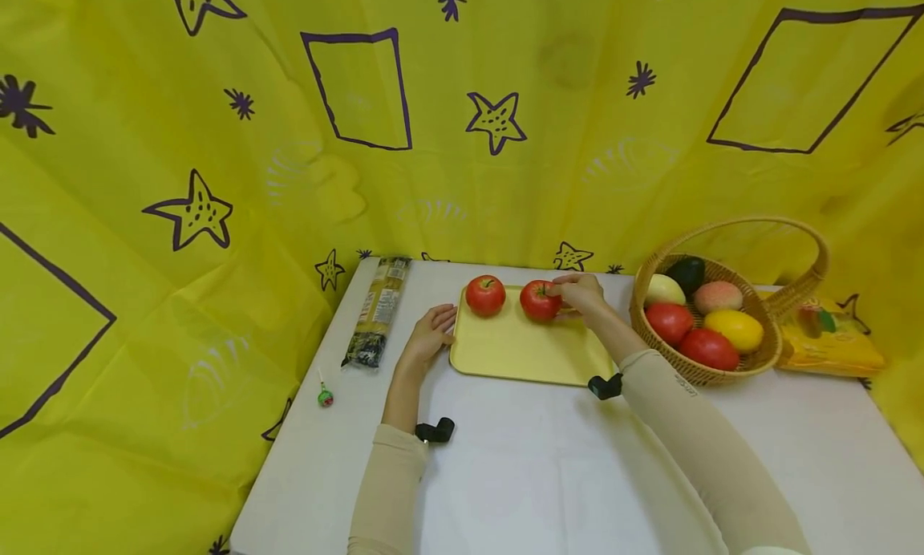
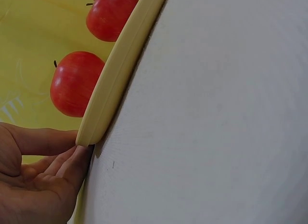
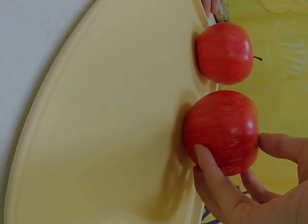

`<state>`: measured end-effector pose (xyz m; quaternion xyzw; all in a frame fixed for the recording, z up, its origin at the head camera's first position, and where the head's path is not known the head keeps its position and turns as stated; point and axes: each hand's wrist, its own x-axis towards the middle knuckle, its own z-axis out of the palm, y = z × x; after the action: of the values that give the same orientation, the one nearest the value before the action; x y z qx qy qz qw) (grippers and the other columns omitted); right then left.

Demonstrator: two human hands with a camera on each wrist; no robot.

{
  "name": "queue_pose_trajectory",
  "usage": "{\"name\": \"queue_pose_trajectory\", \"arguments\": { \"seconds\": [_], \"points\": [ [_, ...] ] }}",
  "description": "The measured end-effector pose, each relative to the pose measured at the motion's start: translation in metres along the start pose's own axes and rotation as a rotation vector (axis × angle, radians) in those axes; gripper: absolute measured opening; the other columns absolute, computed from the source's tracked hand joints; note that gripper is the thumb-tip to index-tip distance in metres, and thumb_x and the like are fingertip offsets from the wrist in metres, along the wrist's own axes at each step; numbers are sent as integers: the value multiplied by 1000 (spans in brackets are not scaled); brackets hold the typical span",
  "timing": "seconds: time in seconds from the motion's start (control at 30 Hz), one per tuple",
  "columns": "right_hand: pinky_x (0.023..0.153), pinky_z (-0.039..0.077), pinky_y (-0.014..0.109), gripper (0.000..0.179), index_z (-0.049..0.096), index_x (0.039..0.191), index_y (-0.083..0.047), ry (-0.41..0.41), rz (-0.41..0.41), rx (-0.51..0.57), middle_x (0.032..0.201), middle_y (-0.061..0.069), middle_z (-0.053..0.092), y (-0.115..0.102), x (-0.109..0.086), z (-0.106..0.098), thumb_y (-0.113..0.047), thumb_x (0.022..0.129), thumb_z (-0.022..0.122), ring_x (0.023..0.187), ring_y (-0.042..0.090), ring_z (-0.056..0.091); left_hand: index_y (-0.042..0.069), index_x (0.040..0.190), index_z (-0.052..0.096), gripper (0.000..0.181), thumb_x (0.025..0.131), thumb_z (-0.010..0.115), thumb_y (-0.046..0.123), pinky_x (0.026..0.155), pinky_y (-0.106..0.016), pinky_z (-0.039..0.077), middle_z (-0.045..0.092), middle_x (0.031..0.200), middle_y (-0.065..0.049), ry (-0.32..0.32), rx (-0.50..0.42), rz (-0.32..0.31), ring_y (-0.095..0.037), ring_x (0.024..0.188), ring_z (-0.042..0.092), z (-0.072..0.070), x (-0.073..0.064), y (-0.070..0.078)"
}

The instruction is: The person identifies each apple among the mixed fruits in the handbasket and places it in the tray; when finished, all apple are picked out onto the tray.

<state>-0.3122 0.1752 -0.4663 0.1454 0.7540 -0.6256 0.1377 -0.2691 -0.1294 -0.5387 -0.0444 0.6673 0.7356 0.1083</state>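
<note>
A pale yellow tray lies on the white table with two red apples along its far edge. My right hand grips the right-hand apple, its thumb and fingers spread around the fruit. The left-hand apple sits on the tray, a small gap away, untouched. At the tray's left side, my left hand pinches the rim; in the left wrist view the left hand has a finger against the outer edge and others tucked low beside it.
Right of the tray stands a wicker basket of fruit with a tall handle. A yellow package lies behind it. To the left are a long plastic-wrapped pack and a green lollipop. A yellow patterned curtain hangs behind the table.
</note>
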Motion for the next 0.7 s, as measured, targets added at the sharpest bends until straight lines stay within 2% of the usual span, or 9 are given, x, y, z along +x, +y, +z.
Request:
{"name": "queue_pose_trajectory", "arguments": {
  "seconds": [0.2, 0.3, 0.43, 0.5, 0.6, 0.7],
  "points": [
    [102, 56, 47, 53, 52, 146, 5, -4, 9, 17, 132, 19, 57, 9, 0, -3, -17, 101, 67, 98, 21, 67, -3, 154, 42, 74, 85, 50, -28, 119, -38, 41, 45, 159, -20, 0, 10, -1, -30, 150, 42, 2, -1, 1],
    [105, 54, 44, 51, 51, 146, 7, -15, -4, 36, 127, 17, 59, 13, -1, -7, -16, 103, 64, 95, 18, 68, -3, 154, 42, 75, 84, 49, -29, 119, -38, 41, 45, 159, -21, 1, 8, 0, -31, 150, 42, 2, -1, 1],
    [111, 49, 45, 51, 47, 149, 9, -36, -35, 67, 143, 24, 55, 13, -9, -15, -14, 105, 59, 116, 33, 66, -3, 154, 42, 76, 83, 49, -29, 119, -39, 41, 45, 159, -21, 1, 6, 5, -31, 150, 41, 2, -1, 1],
    [113, 47, 46, 52, 44, 152, 10, -52, -50, 78, 152, 28, 48, 12, -16, -21, -13, 107, 56, 130, 40, 59, -2, 154, 42, 76, 83, 49, -29, 119, -39, 41, 45, 159, -21, 3, 12, 3, -31, 150, 41, 3, -2, 2],
    [115, 44, 47, 54, 39, 155, 11, -84, -70, 89, 159, 28, 40, 9, -26, -30, -14, 108, 51, 142, 44, 47, -1, 155, 42, 77, 83, 50, -28, 119, -39, 41, 45, 159, -20, 7, 18, -1, -30, 150, 42, 3, -2, 2],
    [114, 45, 45, 54, 36, 156, 11, -110, -98, 81, 160, 29, 38, 5, -35, -40, -14, 109, 49, 144, 43, 45, -2, 155, 42, 76, 83, 50, -28, 118, -40, 42, 45, 159, -21, 7, 23, -2, -31, 150, 41, 3, -2, 2]
  ]
}}
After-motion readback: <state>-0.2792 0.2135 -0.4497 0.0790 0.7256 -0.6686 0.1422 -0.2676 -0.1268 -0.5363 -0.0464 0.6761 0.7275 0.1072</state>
